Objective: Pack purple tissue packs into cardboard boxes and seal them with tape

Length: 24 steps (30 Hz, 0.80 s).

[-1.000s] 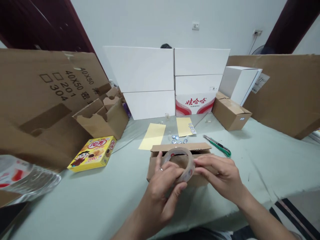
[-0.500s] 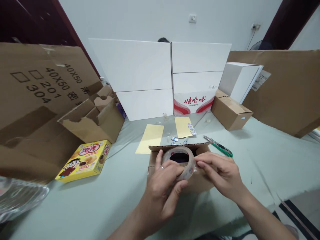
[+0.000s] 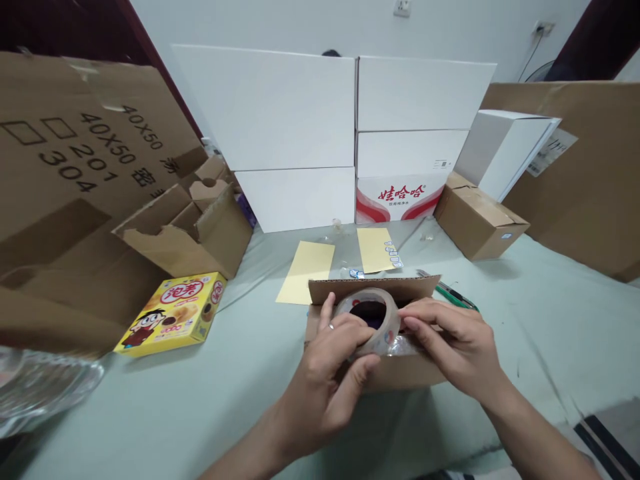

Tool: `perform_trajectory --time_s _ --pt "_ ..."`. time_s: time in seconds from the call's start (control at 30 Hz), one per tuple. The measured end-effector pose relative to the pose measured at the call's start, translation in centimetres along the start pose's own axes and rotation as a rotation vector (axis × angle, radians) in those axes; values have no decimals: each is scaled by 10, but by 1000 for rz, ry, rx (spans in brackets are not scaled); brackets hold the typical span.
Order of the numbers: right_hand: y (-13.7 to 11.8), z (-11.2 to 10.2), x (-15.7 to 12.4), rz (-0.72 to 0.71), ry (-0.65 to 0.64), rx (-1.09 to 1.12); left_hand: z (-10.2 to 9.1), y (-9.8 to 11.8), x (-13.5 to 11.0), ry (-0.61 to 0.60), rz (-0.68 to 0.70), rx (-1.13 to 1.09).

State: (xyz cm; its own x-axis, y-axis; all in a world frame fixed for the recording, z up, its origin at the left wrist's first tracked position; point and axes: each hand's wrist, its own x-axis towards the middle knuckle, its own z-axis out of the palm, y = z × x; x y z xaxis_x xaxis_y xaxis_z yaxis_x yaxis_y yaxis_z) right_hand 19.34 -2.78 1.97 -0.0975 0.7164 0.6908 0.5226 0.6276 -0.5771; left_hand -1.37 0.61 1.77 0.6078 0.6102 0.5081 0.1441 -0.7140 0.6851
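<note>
My left hand [image 3: 333, 363] grips a roll of clear packing tape [image 3: 371, 321], thumb under it and fingers over its near rim. My right hand [image 3: 453, 347] pinches the roll's right edge, where a bit of crinkled clear tape shows. Both hands hold the roll just above a small brown cardboard box [image 3: 400, 370], whose back flap [image 3: 373, 289] stands up behind the roll. The box's inside is mostly hidden by my hands.
A yellow snack box [image 3: 173, 315] lies at the left. Two yellow paper sheets [image 3: 307, 271] and small stickers [image 3: 393, 255] lie behind the box, a green utility knife [image 3: 457, 298] to its right. Open cartons [image 3: 190, 230], white boxes [image 3: 300, 133] and a brown carton [image 3: 480, 223] ring the table.
The view has shifted closer and slightly left. Both hands stay on the tape roll, which sits lower over the box; my right fingers now pinch its right edge with loose tape showing.
</note>
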Motion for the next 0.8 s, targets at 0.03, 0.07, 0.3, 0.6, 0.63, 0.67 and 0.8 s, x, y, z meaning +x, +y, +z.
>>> perform_trajectory --time_s 0.03,0.07,0.3,0.6,0.63,0.67,0.8 --pt "0 0 0 11 -13 15 -1 -1 0 -2 -10 -16" --pt "0 0 -1 15 -22 21 -1 -2 -1 0 -19 -32" --pt "-8 0 -2 31 -51 -6 -5 -4 -8 12 -154 -281" --pt "-4 -5 7 -126 -207 -111 -17 1 2 -81 -329 -508" --pt "-6 -6 7 -136 -205 -132 -19 4 6 -100 -363 -498" --pt "-8 -8 7 -146 -208 -153 -20 7 9 -124 -403 -498" --pt "-15 -13 7 -177 -227 -213 -23 23 22 -195 -539 -544"
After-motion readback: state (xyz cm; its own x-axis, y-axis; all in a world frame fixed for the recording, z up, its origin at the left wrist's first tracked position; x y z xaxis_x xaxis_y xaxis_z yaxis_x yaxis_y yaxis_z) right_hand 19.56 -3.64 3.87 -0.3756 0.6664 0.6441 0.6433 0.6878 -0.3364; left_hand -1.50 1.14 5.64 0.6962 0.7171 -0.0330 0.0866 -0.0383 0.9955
